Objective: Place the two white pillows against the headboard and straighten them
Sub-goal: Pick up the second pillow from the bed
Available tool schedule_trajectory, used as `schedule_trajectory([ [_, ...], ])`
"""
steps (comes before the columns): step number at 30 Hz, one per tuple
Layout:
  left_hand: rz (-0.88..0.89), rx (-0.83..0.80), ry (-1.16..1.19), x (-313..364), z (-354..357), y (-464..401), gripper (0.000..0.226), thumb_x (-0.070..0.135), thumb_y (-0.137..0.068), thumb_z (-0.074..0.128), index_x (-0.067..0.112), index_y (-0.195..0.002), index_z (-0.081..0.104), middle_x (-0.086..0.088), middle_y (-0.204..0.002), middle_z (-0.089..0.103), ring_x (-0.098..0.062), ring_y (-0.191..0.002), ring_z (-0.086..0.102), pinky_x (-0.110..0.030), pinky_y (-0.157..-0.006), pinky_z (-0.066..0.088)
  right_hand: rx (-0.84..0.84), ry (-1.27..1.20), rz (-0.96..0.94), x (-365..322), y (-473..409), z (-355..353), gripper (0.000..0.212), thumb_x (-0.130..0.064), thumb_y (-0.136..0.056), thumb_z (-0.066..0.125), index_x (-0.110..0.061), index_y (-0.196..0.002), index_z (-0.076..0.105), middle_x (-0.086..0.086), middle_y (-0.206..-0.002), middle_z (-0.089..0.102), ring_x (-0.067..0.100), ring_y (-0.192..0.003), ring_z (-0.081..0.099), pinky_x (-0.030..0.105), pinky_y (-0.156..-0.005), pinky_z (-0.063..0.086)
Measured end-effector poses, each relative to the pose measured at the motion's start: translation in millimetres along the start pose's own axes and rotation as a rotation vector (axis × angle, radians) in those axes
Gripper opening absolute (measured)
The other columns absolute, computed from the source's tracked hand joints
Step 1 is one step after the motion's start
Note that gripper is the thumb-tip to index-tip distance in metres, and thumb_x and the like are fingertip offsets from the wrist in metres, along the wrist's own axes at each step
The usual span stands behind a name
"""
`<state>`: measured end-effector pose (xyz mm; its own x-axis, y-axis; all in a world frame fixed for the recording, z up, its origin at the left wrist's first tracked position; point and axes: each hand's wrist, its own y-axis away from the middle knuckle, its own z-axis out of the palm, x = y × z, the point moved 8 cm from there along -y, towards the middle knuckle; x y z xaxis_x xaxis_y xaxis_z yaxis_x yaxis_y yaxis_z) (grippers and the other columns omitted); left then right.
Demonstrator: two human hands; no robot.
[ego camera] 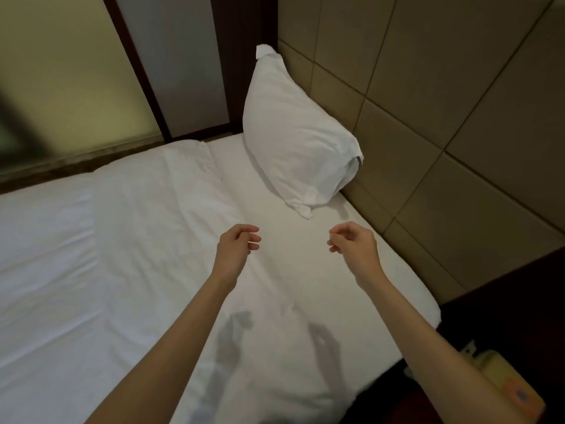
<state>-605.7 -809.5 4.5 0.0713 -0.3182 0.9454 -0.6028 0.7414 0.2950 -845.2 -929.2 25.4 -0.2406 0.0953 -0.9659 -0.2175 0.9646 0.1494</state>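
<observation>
One white pillow (293, 139) leans upright against the padded tan headboard (443, 117) at the far corner of the bed, its lower corner resting on the sheet. No second pillow is in view. My left hand (237, 249) and my right hand (354, 244) hover over the white bed (137, 240), a little in front of the pillow and apart from it. Both hands hold nothing, with fingers loosely curled and apart.
A dark nightstand (504, 301) stands to the right of the bed, with a yellowish object (504, 381) on it. Frosted glass panels (61, 71) with a dark frame run along the far side of the bed.
</observation>
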Motion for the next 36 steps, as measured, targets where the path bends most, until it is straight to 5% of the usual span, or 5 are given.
schedule_trajectory([
  [18,-0.25,0.269,0.094,-143.9,-86.5,151.9,0.03,0.01,-0.09,0.04,0.017,-0.091,0.069,-0.001,-0.084,0.068,-0.015,-0.075,0.063,-0.025,-0.075,0.047,-0.376,0.1,0.212,83.1,112.1,66.7,0.018,0.004,-0.082,0.058,-0.011,-0.074,0.065,0.011,-0.07,0.065,0.015,-0.055,0.06,0.012,-0.049,0.045],
  [36,-0.416,0.482,0.167,-294.5,-347.2,319.4,0.032,0.01,-0.095,0.037,0.013,-0.095,0.068,-0.004,-0.085,0.069,-0.019,-0.078,0.064,-0.028,-0.078,0.049,-0.608,0.206,0.316,123.1,350.0,289.8,0.018,0.002,-0.084,0.057,-0.012,-0.075,0.066,0.009,-0.068,0.066,0.017,-0.055,0.059,0.023,-0.057,0.044],
])
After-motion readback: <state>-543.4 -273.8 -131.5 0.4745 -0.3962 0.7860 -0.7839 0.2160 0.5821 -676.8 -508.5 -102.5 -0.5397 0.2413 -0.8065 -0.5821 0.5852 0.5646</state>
